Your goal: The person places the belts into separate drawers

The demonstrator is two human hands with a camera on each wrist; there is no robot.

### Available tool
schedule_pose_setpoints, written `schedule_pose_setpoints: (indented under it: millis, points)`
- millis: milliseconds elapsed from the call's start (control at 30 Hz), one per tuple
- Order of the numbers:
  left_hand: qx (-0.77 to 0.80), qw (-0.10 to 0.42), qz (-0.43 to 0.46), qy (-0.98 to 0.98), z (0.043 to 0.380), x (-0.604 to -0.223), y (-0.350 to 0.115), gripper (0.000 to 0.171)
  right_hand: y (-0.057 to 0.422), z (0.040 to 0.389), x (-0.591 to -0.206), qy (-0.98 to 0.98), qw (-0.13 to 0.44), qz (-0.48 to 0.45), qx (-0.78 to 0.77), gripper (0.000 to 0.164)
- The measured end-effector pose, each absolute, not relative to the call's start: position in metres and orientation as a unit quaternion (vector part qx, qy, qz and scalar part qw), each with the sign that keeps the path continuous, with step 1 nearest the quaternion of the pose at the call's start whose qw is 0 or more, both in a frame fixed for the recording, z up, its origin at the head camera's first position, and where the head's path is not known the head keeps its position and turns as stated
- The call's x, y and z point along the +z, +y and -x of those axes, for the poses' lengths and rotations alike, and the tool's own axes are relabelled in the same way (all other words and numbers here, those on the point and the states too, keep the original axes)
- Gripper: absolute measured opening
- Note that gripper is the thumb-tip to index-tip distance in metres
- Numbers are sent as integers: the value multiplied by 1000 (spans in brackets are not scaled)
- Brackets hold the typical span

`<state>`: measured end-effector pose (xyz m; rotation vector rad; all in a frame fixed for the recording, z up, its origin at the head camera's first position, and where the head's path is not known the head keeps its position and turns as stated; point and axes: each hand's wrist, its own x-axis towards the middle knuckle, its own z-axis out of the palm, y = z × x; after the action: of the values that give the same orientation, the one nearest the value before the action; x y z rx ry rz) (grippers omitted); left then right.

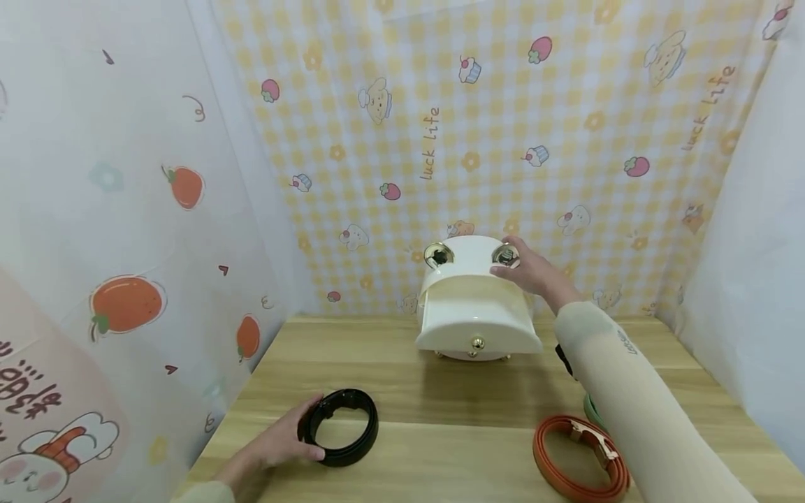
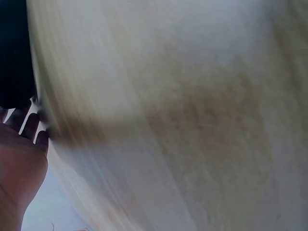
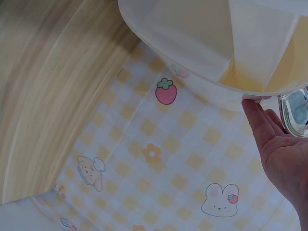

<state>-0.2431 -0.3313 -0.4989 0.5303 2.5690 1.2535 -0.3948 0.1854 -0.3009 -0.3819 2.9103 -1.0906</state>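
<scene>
A black belt (image 1: 371, 436) lies coiled on the table at the front left. My left hand (image 1: 286, 436) holds its left side, thumb at the near edge and fingers at the far edge. In the left wrist view, the fingers (image 2: 30, 126) reach up to the dark belt (image 2: 14, 53). Toward the back stands a glossy white storage box (image 1: 478, 314) with two gold-rimmed eyes and a gold knob, its front flap tipped outward. My right hand (image 1: 531, 269) grips its top around the right eye (image 1: 505, 256). The right wrist view shows that hand (image 3: 284, 159) at the box's rim (image 3: 192, 79).
An orange-brown belt (image 1: 547, 457) with a gold buckle lies coiled at the front right. Part of a green coil (image 1: 591, 412) and a small black item (image 1: 564, 358) show beside the right sleeve. Printed cloth (image 1: 377, 223) hangs behind the wooden table (image 1: 390, 363) and along its sides.
</scene>
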Motion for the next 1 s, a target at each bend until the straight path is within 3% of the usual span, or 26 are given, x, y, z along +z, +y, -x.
schedule_pose_setpoints:
  millis: [500,1000]
  points:
    - [386,104,-174,900,235,-507,-326,124,184,395,-306,932,-3,118,-343,82]
    - [443,60,-178,876,238,-512,-328,93,183,392,-304,931,-1,114,-348,82]
